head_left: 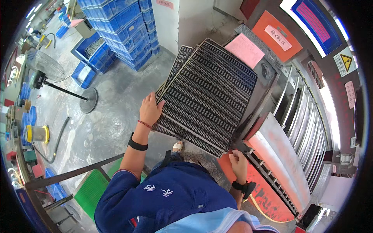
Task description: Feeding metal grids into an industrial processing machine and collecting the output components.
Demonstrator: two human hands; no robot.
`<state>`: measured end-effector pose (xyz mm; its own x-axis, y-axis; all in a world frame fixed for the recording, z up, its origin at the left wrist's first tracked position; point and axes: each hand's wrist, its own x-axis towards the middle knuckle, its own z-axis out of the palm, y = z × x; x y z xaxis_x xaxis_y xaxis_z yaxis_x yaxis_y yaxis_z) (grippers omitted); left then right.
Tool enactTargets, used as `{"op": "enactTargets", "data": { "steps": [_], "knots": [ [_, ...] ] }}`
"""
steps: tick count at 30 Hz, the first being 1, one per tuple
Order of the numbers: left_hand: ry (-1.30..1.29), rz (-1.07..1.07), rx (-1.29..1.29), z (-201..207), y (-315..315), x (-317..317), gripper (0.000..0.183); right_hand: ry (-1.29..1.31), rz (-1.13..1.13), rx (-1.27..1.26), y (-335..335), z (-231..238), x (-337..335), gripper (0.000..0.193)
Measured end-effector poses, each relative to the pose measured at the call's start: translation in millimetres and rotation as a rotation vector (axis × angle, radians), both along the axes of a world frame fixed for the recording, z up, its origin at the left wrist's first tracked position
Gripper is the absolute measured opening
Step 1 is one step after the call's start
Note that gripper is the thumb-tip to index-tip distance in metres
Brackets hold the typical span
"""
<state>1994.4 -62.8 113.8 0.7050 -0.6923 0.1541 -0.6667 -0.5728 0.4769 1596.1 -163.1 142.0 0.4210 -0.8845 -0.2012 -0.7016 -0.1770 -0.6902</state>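
A black panel (208,93), with rows of fine light slots across it, lies on top of similar panels in front of me. Another dark panel (181,62) sticks out from beneath its left side. My left hand (151,110) grips the left edge of the top panel, thumb on its upper face; the other fingers partly disappear at the edge. Close to the near right corner is my right hand (238,164), its fingers curled closed. Whether it touches the panel or holds something small, I cannot make out.
Blue crates (116,31) are stacked at the far left, near a white pillar (167,27). A pedestal fan (88,99) stands on the floor. To my right is a machine with metal rails (307,116) and a slanted metal cover (278,155). A pink sheet (244,50) lies beyond the panels.
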Motion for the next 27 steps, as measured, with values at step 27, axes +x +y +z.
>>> {"op": "enactTargets", "data": {
  "steps": [27],
  "knots": [
    [-0.363, -0.093, 0.277, 0, 0, -45, 0.052, -0.07, -0.125, -0.119, -20, -23, 34, 0.038]
  ]
}}
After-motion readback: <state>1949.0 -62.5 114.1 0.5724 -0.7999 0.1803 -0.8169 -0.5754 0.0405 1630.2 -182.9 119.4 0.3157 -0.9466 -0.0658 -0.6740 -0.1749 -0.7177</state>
